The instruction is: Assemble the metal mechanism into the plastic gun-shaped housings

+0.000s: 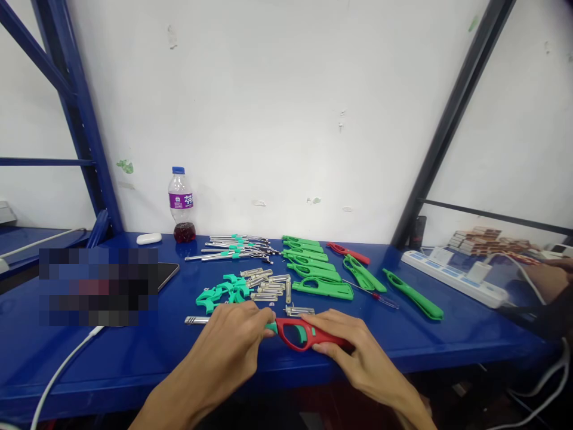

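Observation:
Both hands hold a red utility lighter (293, 334) at the front edge of the blue table. My left hand (237, 334) is closed round its front end, where a bit of teal shows; the metal tube (197, 321) sticks out to the left. My right hand (347, 337) grips the red handle, thumb below and fingers on top. A teal trigger sits inside the handle's loop. Just beyond my hands lie loose teal triggers (226, 289), several clear fuel tanks (268, 286), and a single tank (299, 310) close to the red handle.
Metal lighter tubes (233, 248) lie at the back. Green handle shells (322, 288) and a red shell (349, 252) are on the right, with a screwdriver (376, 295). A drink bottle (182, 206), white case (149, 239), phone (166, 275), power strip (452, 278) and a person's hand (537, 283) also show.

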`<state>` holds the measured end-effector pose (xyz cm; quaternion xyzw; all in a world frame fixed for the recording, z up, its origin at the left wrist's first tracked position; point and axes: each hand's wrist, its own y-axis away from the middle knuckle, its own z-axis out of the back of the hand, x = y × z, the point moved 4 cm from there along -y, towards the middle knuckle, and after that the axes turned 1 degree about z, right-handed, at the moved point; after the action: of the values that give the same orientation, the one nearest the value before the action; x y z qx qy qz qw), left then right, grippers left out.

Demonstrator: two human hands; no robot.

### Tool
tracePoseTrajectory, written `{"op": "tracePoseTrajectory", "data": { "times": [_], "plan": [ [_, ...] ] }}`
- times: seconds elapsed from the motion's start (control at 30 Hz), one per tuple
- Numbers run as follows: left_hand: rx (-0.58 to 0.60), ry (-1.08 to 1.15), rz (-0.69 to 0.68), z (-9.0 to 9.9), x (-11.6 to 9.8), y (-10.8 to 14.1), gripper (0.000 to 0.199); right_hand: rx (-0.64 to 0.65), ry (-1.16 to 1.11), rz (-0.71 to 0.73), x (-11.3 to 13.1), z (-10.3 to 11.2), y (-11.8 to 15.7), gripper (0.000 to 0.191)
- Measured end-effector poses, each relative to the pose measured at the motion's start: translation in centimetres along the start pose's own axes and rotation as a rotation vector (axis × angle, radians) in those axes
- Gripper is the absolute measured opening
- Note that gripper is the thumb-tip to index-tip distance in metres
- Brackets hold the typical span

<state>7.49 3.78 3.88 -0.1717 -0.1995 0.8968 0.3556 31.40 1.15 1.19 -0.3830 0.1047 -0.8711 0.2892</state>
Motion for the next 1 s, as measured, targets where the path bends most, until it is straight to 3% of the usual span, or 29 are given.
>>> {"op": "tracePoseTrajectory", "data": {
  "times": [0.13, 0.4, 0.57, 0.67, 0.77, 0.9, 1.0],
  "plan": [
    [0.042, 0.054, 0.059, -0.4, 0.2, 0.2, 0.013, -0.005, 0.053, -0.012, -0.3, 0.0, 0.1, 0.037],
    [0.137, 0.014, 0.099, 0.2, 0.1, 0.3, 0.018, -0.034, 0.038, -0.175, -2.0, -0.4, 1.0, 0.047],
    [0.192, 0.063, 0.118, 0.5, 0.1, 0.4, 0.021, -0.045, 0.001, -0.238, -1.5, -0.4, 1.1, 0.049],
    [0.166, 0.056, 0.071, 0.1, -0.1, 0.4, 0.031, -0.021, -0.021, -0.229, -0.9, -0.5, 0.8, 0.045],
    [0.188, 0.029, 0.017, -0.1, -0.2, 0.4, 0.028, -0.087, -0.056, -0.170, -0.6, -0.2, 0.5, 0.043],
    [0.194, 0.077, 0.058, 0.8, 0.4, 0.3, 0.028, -0.216, -0.034, -0.118, -1.0, 0.0, 0.4, 0.038],
    [0.174, 0.078, 0.059, 1.2, 0.5, 0.2, 0.027, -0.216, -0.004, -0.122, -1.2, -0.1, 0.5, 0.036]
  ]
}}
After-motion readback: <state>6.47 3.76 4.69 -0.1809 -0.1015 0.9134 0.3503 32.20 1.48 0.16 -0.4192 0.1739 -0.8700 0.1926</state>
